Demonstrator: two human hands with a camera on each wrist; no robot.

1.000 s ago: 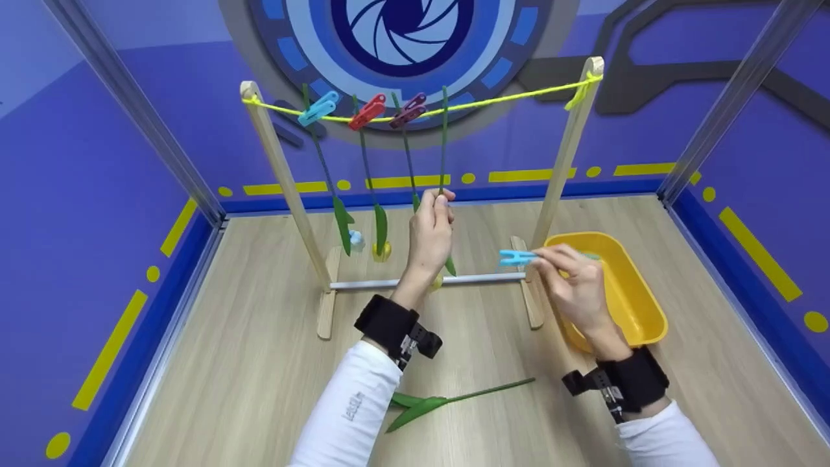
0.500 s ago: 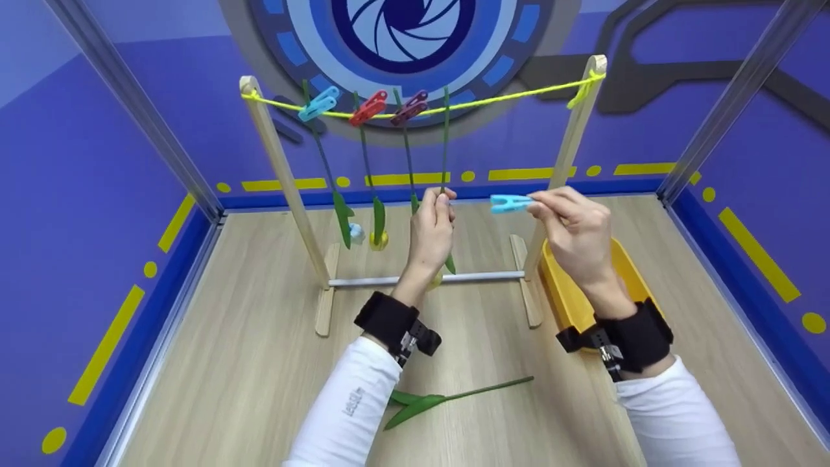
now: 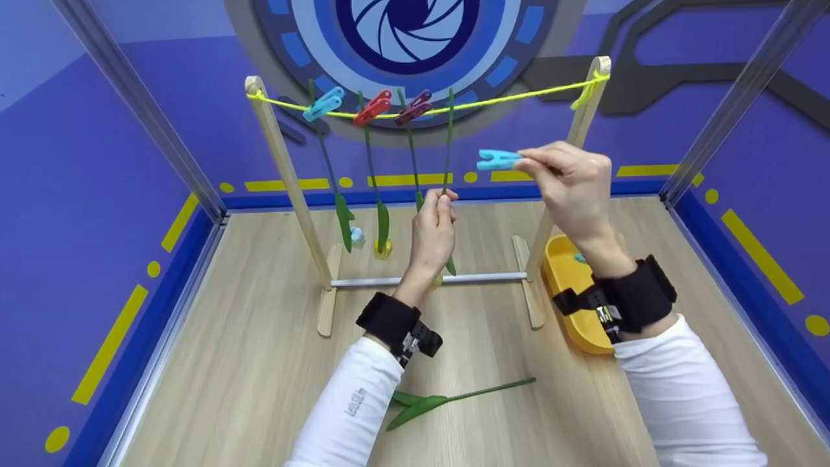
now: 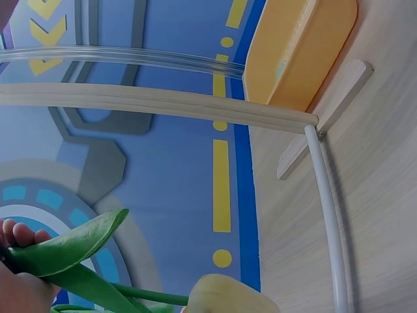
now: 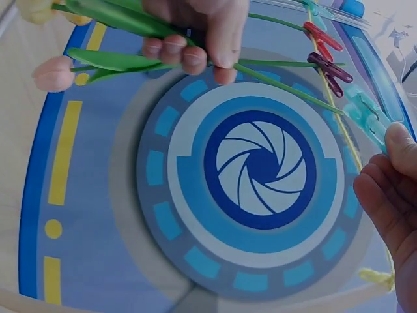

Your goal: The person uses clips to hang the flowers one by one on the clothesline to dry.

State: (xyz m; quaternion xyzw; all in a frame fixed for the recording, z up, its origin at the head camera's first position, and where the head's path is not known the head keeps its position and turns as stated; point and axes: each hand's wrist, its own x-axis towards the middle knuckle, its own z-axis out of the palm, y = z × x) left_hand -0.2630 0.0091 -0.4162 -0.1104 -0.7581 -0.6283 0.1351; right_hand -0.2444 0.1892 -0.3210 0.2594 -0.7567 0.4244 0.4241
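Observation:
My left hand point(image 3: 433, 237) grips a tulip point(image 3: 449, 146) by its stem and leaves, flower downward; the stem's upper end stands at the yellow cord point(image 3: 512, 98). Its pale yellow flower head point(image 4: 228, 297) shows in the left wrist view. To the right, my right hand point(image 3: 574, 188) pinches a light-blue clothespin point(image 3: 498, 159) between thumb and fingers, its jaws pointing left, apart from the stem in the head view. Further left, a blue clothespin point(image 3: 323, 104), a red clothespin point(image 3: 373, 107) and a purple clothespin point(image 3: 414, 109) hold three tulips upside down on the cord.
Two wooden posts point(image 3: 285, 175) joined by a grey bar point(image 3: 486, 277) carry the cord. Behind my right forearm stands a yellow basket point(image 3: 570, 318) with something green inside. Another tulip point(image 3: 425, 408) lies on the table, partly hidden by my left sleeve.
My right hand has risen from over the yellow basket, bringing the light-blue clothespin up and left toward the cord. My left hand holds the tulip in nearly the same place.

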